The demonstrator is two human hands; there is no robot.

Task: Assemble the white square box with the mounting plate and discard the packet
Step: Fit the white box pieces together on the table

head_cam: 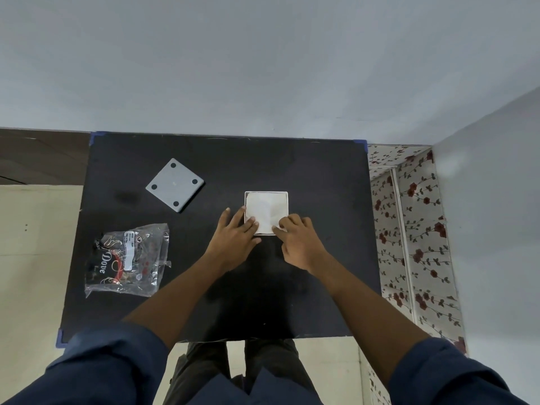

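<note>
A white square box (pixel 266 210) lies open side up in the middle of the black table (pixel 321 176), with a crumpled white sheet inside it. My left hand (pixel 235 236) rests flat against the box's near left corner, fingers over its rim. My right hand (pixel 299 241) pinches the white sheet at the near right corner. A grey square mounting plate (pixel 174 185) with dark round pads at its corners lies apart at the far left. A clear plastic packet (pixel 128 260) with black "Dove" print lies at the near left.
The table stands against a pale wall (pixel 263 68). A floral-patterned panel (pixel 415 229) runs along the table's right side. Cream floor (pixel 32 258) shows on the left. My dark trousers (pixel 242 366) show below the near edge.
</note>
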